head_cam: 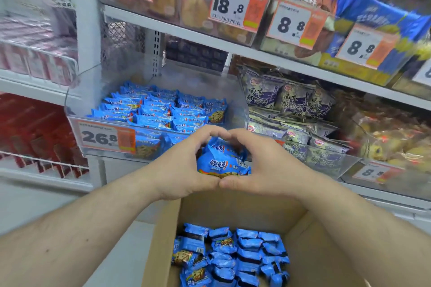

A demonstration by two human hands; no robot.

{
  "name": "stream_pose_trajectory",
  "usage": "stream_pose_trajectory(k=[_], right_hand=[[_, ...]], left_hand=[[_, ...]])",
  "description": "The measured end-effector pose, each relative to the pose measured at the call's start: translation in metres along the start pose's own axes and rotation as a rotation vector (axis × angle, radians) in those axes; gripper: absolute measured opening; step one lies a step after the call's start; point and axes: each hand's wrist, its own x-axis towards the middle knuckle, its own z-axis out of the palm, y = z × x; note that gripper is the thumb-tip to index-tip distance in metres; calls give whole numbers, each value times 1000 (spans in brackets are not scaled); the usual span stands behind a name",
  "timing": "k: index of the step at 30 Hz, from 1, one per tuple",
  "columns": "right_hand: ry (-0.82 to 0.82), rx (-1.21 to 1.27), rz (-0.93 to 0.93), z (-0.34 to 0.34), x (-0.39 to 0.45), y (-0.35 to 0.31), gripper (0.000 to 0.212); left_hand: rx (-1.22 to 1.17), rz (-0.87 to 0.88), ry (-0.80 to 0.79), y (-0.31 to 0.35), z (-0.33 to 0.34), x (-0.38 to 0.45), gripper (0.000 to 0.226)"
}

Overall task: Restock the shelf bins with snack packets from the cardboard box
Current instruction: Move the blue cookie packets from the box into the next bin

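Your left hand (186, 168) and right hand (258, 165) cup a bunch of blue cookie packets (221, 161) between curled fingers, thumbs touching — held above the cardboard box (310, 240). The clear shelf bin (77, 109) of matching packets lies just ahead and up-left — nearer your left hand.

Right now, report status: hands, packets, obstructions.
Left hand and right hand grip a bunch of blue packets. Held between cardboard box and clear bin. No obstruction visible.
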Motion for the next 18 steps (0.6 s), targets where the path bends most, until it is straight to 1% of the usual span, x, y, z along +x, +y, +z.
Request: stream_pose_trajectory(k=[1, 4, 7, 9, 11, 12, 14, 15, 16, 18], right_hand=[[-17, -24, -6, -2, 6, -4, 75], [-59, -77, -1, -11, 21, -14, 66], [-70, -67, 14, -16, 33, -20, 56], [-67, -102, 17, -20, 39, -23, 57], [-37, -200, 44, -30, 49, -25, 49], [8, -290, 62, -38, 56, -26, 44], [110, -551, 87, -53, 79, -28, 39], [132, -678, 103, -60, 92, -29, 37], [125, -793, 109, -62, 107, -30, 34], [64, -986, 83, -55, 133, -31, 28]], left_hand=[[30, 22, 12, 0, -3, 0, 72], [145, 85, 111, 3, -9, 0, 80], [170, 98, 202, 5, -14, -1, 87], [192, 73, 301, 5, -17, 1, 91], [277, -10, 405, 5, -21, 4, 91], [384, -77, 443, 5, -24, 7, 85], [700, -184, 486, 2, -29, 12, 63], [840, -215, 485, -1, -30, 14, 51], [937, -233, 473, -3, -30, 16, 42], [1017, -256, 432, -8, -29, 19, 32]])
